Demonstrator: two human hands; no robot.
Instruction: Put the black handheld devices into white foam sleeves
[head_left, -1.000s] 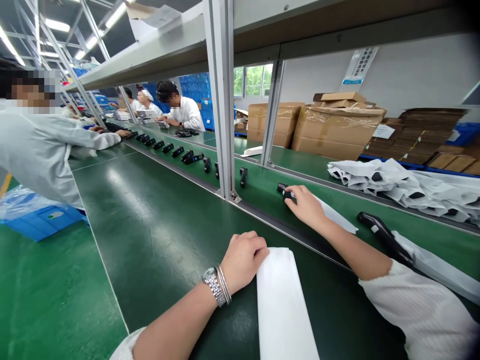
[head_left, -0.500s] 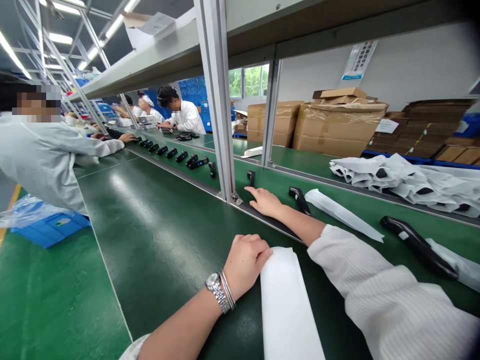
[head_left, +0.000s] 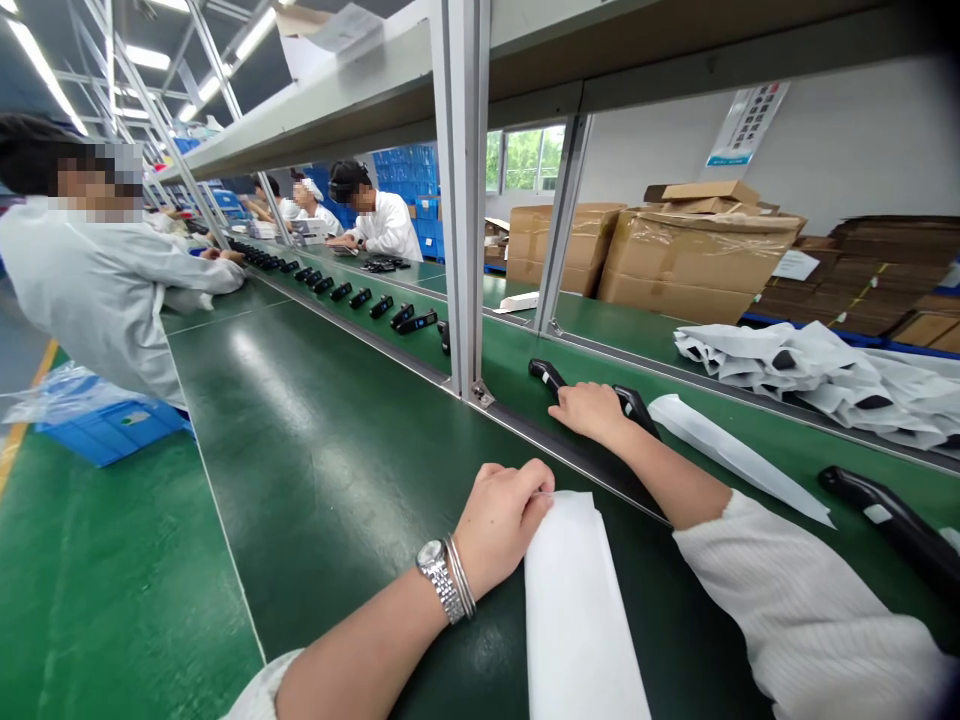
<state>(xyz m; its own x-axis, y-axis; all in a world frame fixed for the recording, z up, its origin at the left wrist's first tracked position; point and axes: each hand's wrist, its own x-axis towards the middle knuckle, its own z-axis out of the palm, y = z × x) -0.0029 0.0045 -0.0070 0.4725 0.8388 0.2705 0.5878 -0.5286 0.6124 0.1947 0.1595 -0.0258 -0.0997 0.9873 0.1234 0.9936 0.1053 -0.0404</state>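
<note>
Just right of the metal post (head_left: 463, 200), the right hand (head_left: 591, 412) is reaching over the green lane (head_left: 510, 380), its fingers bending above the lower end of a black device (head_left: 546, 373); their undersides are not showing, so I cannot tell whether they are grasping it or only touching it. The device is lying with its head pointing toward the post. A second black device (head_left: 634, 402) is lying farther right of the post, partly hidden by the same hand, so good handling is probably depending on wrapping the nearer body alone and lifting the wrist clear rather than nudging the neighbour. Still farther right of the post, a pale pouch (head_left: 739, 453) is lying along the lane, close enough to the forearm that a low sweep could be risking a knock. On the person's side of the post, the left hand (head_left: 499, 525) is pinching the upper end of a white sleeve (head_left: 579, 610), which is lying flat on the surface (head_left: 322, 470). That pinch is probably serving well if it is anchoring the edge without creasing the thin-looking material.
</note>
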